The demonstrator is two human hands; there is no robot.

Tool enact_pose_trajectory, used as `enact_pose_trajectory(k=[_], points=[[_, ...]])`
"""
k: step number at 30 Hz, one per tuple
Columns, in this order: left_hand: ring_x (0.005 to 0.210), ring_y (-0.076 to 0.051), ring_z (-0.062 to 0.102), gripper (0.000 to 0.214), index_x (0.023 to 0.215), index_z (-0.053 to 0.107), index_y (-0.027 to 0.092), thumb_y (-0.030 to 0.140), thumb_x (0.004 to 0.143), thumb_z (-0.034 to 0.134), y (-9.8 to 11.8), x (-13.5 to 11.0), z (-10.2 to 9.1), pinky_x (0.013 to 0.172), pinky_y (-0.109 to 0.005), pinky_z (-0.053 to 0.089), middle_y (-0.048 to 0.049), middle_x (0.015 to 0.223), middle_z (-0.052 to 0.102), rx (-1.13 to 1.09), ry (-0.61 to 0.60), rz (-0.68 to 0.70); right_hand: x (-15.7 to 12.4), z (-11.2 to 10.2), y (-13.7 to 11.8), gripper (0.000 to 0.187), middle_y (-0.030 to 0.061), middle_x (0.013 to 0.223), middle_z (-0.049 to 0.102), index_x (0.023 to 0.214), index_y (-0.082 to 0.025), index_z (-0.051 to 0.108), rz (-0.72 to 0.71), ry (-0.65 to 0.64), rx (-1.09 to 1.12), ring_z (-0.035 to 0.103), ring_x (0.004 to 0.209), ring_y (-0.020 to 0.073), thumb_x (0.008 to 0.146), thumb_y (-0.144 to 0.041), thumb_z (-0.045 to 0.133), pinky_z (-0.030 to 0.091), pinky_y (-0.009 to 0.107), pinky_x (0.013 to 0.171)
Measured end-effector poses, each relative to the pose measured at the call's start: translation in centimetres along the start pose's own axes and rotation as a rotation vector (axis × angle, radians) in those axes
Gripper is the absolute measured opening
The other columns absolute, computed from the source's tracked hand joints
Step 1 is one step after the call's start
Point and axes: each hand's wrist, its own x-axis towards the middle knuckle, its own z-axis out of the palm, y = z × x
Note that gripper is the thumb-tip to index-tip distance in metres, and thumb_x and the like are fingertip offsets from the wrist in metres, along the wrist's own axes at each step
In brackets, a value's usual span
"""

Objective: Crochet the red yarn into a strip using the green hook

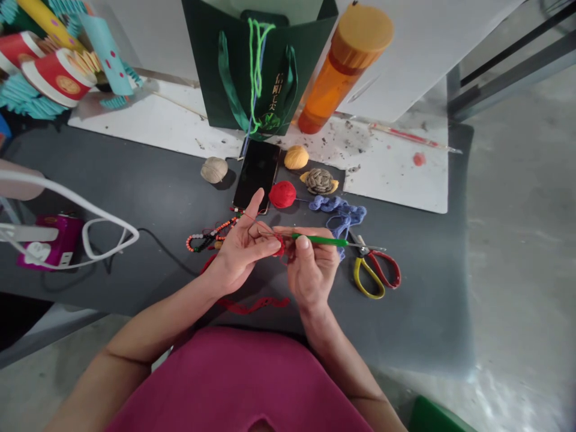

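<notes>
Pinched between the thumb and fingers of my left hand [243, 249] is a small piece of red crochet [279, 245], its index finger raised with red yarn running over it. My right hand [314, 264] grips a crochet hook [321, 240] with a green handle, its tip at the red piece. Just beyond my hands lies a red ball of yarn [282, 195]. To its right a blue crocheted strip [339, 210] trails down behind my right hand. A red crocheted strip [254, 305] lies below my hands, partly hidden by my left forearm.
Scissors [375, 270] with red and yellow handles lie right of my hands. A phone [256, 174], beige ball [214, 170], yellow ball [296, 157] and beaded string [209, 236] lie around them. A green paper bag [265, 78] and orange bottle [344, 66] stand behind; a white cable [103, 216] loops left.
</notes>
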Motion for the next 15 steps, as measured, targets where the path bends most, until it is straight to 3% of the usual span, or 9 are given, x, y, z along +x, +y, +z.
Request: enact_pose_trajectory(k=[4,7,10,12,15], points=[[0.07,-0.006,0.065,0.125,0.174,0.016,0.036,0.016,0.077,0.093,-0.2,-0.2,0.1,0.073,-0.02,0.053,0.0104,0.083,0.076,0.051,0.023,0.068,-0.1,-0.4,-0.1,0.006,-0.0023,0.086,0.083,0.101,-0.028,0.077,-0.121,-0.034,-0.141,0.075,0.066,0.0126,0.099,-0.032,0.072,0.059,0.026,0.06],[0.071,-0.006,0.065,0.123,0.174,0.017,0.035,0.018,0.078,0.093,-0.4,-0.3,0.3,0.077,-0.02,0.053,0.0104,0.079,0.075,0.075,0.08,0.113,0.1,-0.5,-0.7,0.018,0.0004,0.099,0.087,0.11,-0.03,0.078,-0.387,-0.135,-0.338,0.081,0.085,0.0171,0.098,-0.018,0.072,0.065,0.032,0.074],[0.068,-0.006,0.063,0.121,0.173,0.022,0.032,0.019,0.077,0.094,-0.4,-0.4,0.4,0.075,-0.018,0.051,0.0112,0.072,0.073,0.051,0.099,0.102,0.3,-0.2,-1.0,0.024,0.0011,0.103,0.087,0.11,-0.032,0.079,-0.589,-0.13,-0.482,0.082,0.088,0.0191,0.095,-0.014,0.074,0.066,0.036,0.075],[0.064,-0.005,0.06,0.12,0.173,0.024,0.03,0.02,0.077,0.095,-0.4,-0.4,0.5,0.071,-0.018,0.049,0.012,0.068,0.071,0.023,0.087,0.066,0.1,0.0,-0.9,0.019,0.0003,0.097,0.086,0.105,-0.031,0.08,-0.552,-0.071,-0.459,0.082,0.085,0.0193,0.096,-0.016,0.074,0.066,0.037,0.075],[0.062,-0.006,0.06,0.119,0.172,0.025,0.031,0.02,0.076,0.095,-0.4,-0.4,0.5,0.069,-0.019,0.049,0.0129,0.066,0.069,-0.016,0.074,0.021,-0.4,0.1,-0.6,0.011,-0.0005,0.092,0.086,0.102,-0.029,0.08,-0.372,0.005,-0.349,0.081,0.081,0.0188,0.097,-0.023,0.073,0.066,0.037,0.075]])
